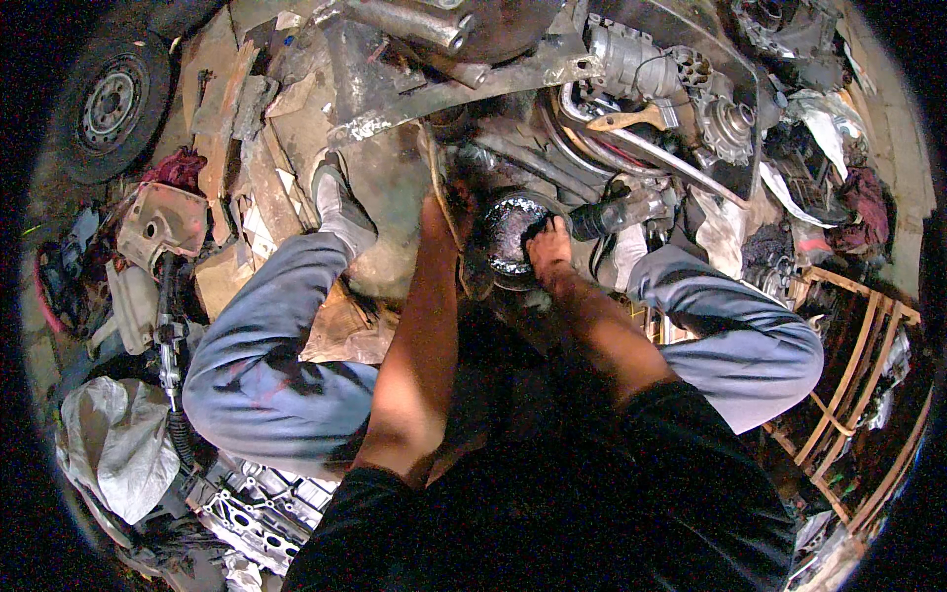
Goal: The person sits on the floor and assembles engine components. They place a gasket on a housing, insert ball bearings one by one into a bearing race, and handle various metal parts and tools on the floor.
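Note:
A round dark bowl (505, 237) with a shiny, wet-looking inside stands between my legs. My right hand (549, 245) is at the bowl's right side, over its inner edge, its fingers curled together. What they hold, if anything, is hidden. My left forearm (419, 326) reaches forward on the bowl's left. My left hand (441, 204) fades into dark shadow near a long thin brownish strip (435, 168), so its fingers cannot be made out. A black cylindrical part (602, 219) lies just right of the bowl, near my right wrist.
Ahead is a metal tray (464, 87) with a wooden-handled paintbrush (631, 118), hoses and a cast metal unit (631, 64). A wheel (113, 107) lies far left. An engine head (261, 523) is at lower left, beside a white sack (116, 444). A wooden crate (853, 365) stands right.

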A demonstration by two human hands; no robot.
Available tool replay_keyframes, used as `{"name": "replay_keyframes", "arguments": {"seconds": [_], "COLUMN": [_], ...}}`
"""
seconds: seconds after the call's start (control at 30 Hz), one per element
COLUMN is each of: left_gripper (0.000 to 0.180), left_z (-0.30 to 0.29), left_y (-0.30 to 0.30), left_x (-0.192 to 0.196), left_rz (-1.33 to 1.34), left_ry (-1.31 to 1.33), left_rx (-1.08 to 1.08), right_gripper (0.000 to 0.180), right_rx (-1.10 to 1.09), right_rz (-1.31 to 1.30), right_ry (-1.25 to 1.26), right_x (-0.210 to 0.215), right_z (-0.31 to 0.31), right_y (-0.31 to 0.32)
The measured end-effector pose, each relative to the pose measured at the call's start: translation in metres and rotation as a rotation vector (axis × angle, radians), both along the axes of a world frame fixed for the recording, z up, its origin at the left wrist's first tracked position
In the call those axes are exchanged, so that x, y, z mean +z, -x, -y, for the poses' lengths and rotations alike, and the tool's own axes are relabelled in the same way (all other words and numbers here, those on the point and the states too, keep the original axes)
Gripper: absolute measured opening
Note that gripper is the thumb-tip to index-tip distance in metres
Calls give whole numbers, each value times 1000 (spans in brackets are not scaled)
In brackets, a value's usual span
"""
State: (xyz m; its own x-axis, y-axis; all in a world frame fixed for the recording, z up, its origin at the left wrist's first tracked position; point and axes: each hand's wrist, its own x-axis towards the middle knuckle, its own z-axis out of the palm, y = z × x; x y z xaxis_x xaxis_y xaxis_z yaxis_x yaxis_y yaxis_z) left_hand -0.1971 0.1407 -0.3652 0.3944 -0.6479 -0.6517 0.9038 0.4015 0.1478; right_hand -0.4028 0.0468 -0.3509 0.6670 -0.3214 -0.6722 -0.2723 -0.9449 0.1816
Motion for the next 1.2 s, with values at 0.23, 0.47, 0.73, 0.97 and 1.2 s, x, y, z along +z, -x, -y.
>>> {"name": "replay_keyframes", "arguments": {"seconds": [0.23,0.47,0.73,0.97,1.2], "left_gripper": [40,51,54,61,66], "left_z": [16,46,30,41,40], "left_y": [18,87,73,67,67], "left_x": [-15,68,28,91,78], "left_rz": [48,95,1620,-70,-103], "left_ry": [53,-68,58,359,592], "left_rx": [-200,-332,-718,-330,-379], "right_gripper": [33,25,27,22,22], "right_rx": [-297,-1219,-1078,-1345,-1442], "right_rz": [340,450,718,973,1072], "right_ry": [-224,-1174,-1099,-982,-981], "right_x": [81,127,108,145,148], "right_z": [18,86,63,69,67], "right_y": [-10,11,-3,-9,-8]}}
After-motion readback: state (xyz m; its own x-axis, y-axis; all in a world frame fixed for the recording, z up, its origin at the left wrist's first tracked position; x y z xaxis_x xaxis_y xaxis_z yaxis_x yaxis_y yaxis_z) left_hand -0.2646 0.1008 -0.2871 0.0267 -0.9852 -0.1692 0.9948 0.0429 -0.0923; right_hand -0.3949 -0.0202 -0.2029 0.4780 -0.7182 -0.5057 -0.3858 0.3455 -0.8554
